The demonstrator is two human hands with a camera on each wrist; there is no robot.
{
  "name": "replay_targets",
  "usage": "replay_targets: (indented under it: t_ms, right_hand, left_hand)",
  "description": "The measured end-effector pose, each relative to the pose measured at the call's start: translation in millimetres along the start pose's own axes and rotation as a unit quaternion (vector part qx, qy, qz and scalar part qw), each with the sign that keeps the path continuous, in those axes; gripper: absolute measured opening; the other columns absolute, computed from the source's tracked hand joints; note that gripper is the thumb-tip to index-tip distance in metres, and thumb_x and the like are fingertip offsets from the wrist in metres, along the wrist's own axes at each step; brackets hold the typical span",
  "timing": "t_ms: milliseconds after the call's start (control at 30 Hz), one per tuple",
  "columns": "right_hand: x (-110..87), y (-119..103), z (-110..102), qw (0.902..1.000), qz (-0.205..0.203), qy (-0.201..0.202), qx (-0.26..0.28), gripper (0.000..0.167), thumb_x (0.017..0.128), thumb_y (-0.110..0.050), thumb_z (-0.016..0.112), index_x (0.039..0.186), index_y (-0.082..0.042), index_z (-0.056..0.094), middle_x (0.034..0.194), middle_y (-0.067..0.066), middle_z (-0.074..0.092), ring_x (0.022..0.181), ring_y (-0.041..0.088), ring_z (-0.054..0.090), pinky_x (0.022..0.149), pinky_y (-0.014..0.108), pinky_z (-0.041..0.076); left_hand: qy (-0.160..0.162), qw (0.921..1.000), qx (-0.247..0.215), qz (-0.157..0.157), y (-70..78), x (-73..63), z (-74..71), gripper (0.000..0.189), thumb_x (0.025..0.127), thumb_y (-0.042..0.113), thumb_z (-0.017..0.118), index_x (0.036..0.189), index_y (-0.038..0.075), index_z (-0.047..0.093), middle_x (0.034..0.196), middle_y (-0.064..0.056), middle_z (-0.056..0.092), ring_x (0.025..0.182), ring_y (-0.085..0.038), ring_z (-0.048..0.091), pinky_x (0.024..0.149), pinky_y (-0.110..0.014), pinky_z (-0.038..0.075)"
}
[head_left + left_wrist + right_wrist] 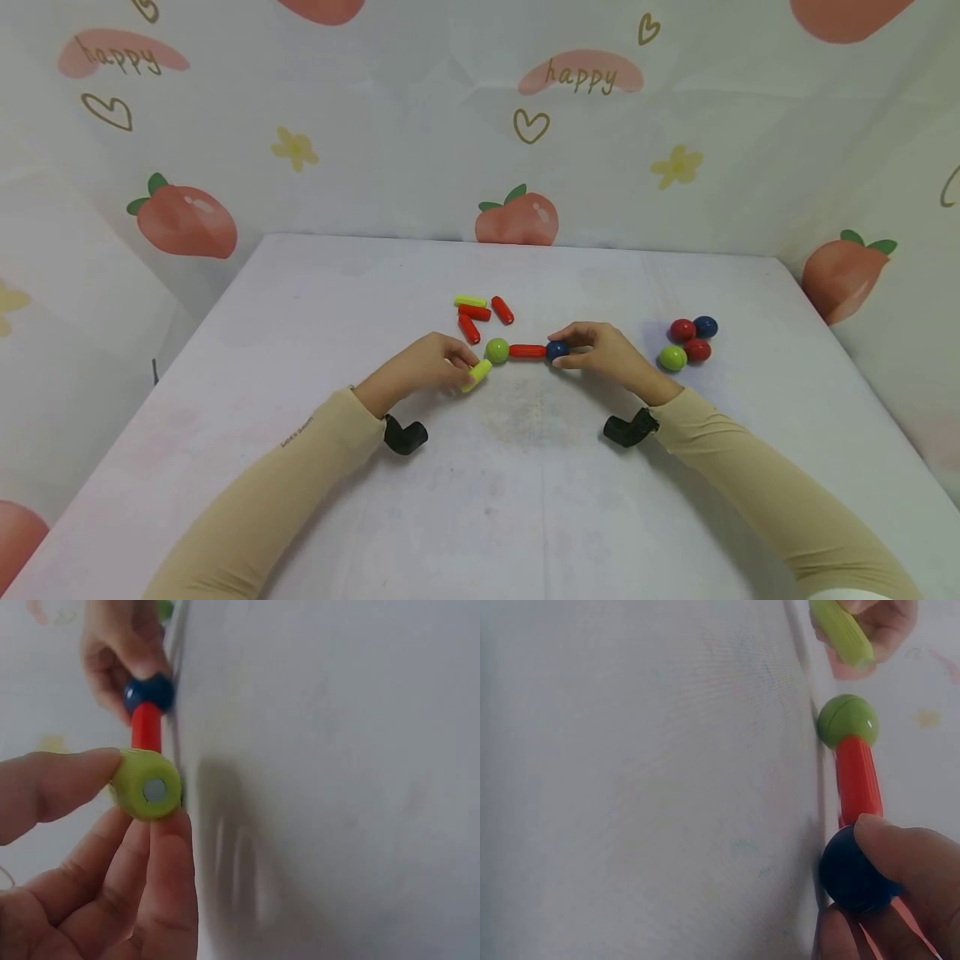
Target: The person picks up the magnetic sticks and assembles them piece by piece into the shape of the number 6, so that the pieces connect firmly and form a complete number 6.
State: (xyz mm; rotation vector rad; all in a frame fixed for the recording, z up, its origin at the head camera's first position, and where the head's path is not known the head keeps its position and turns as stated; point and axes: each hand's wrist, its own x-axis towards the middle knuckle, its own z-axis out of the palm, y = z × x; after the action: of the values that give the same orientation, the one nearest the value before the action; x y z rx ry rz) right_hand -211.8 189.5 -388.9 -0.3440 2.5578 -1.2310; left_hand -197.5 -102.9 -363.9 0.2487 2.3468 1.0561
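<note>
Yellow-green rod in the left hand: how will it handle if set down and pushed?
Probably stiff: the yellow-green rod looks straight in the left hand. Likely to roll sideways, given its round end. Its ridged side may help grip.

Red rod (528,352) btwn grn ball (497,351) & blue ball (557,350), touching both; yel rod (478,374) slanted, nr grn.

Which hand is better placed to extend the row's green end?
Probably the left hand: it pinches a yellow stick near the green ball there; the right hand holds the opposite blue ball.
</note>
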Motion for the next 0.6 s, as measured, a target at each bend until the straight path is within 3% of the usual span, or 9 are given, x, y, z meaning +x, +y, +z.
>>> replay_targets:
  t_ms: [233, 600]
  right_hand:
    - [-0.9, -2.3, 0.4, 0.9999, 0.013, -0.003, 0.001, 0.041, 0.082, -0.019, 0.078, 0.121, -0.009, 0.066, 0.123, 0.013, 0.065, 0.119, 0.03, 0.058, 0.102, 0.048, 0.044]
    - [-0.6, -1.3, 1.2, 0.9999, 0.017, 0.0, -0.001, 0.041, 0.082, -0.02, 0.078, 0.12, -0.01, 0.066, 0.123, 0.013, 0.065, 0.12, 0.03, 0.058, 0.104, 0.049, 0.042]
  left_hand:
    - [-0.02, 0.9974, -0.069, -0.009, -1.9, -1.3, 17.3, 0.027, 0.083, 0.01, 0.072, 0.108, 0.003, 0.068, 0.084, -0.003, 0.069, 0.072, -0.01, 0.06, 0.067, -0.022, 0.051]
    - [-0.012, 0.9826, -0.182, -0.036, 1.0, -2.7, 31.7, 0.03, 0.085, 0.01, 0.071, 0.112, -0.001, 0.066, 0.102, -0.008, 0.065, 0.079, -0.01, 0.063, 0.077, -0.025, 0.056]
